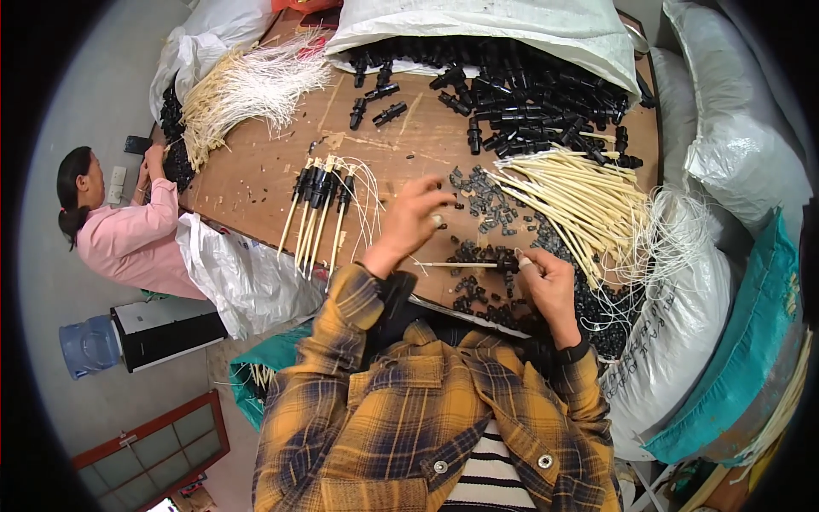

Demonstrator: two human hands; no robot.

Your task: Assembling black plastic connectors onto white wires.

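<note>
My right hand [550, 288] is closed round a black plastic fitting [505, 259] near the table's front edge. From that fitting a thin cream stick [461, 264] points left, lying level above small black parts. My left hand [414, 220] is raised over the middle of the table, fingers apart, with nothing visible in it. To its left lie several cream sticks with black fittings [322, 189] on them, set side by side, with loose white cords [368, 192] beside them. Small black plastic pieces [486, 209] are scattered between my hands and further back.
A large bundle of cream sticks [589, 200] with white cords lies at the right. Black fittings [537, 102] spill from a white sack [478, 21] at the back. Another corded bundle [247, 94] lies far left, near a person in pink [128, 230]. Full sacks [682, 316] crowd the right side.
</note>
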